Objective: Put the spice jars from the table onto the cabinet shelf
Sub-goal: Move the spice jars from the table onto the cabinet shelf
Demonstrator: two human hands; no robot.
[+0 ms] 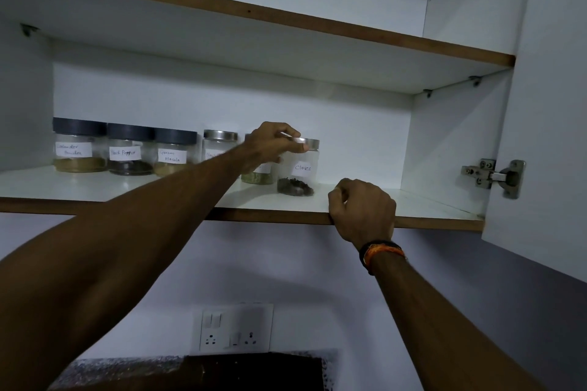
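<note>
On the lower cabinet shelf (428, 205) stands a row of clear spice jars. At the right end is the jar labelled Cloves (300, 173), with a silver lid and dark cloves at its bottom. My left hand (274, 144) grips this jar by the lid from above. Behind my hand a jar with green spice (259, 176) is half hidden. Further left stand a silver-lidded jar (219, 146) and three dark-lidded jars: Garam Masala (173, 152), Black Pepper (128, 151) and Coriander Powder (77, 146). My right hand (362, 211) holds the shelf's front edge, fingers curled over it.
An upper shelf (286, 20) runs above. The open cabinet door (546, 136) with its hinge (495, 176) stands at the right. The shelf is bare to the right of the cloves jar. Below are a wall socket plate (235, 328) and a dark countertop edge (190, 371).
</note>
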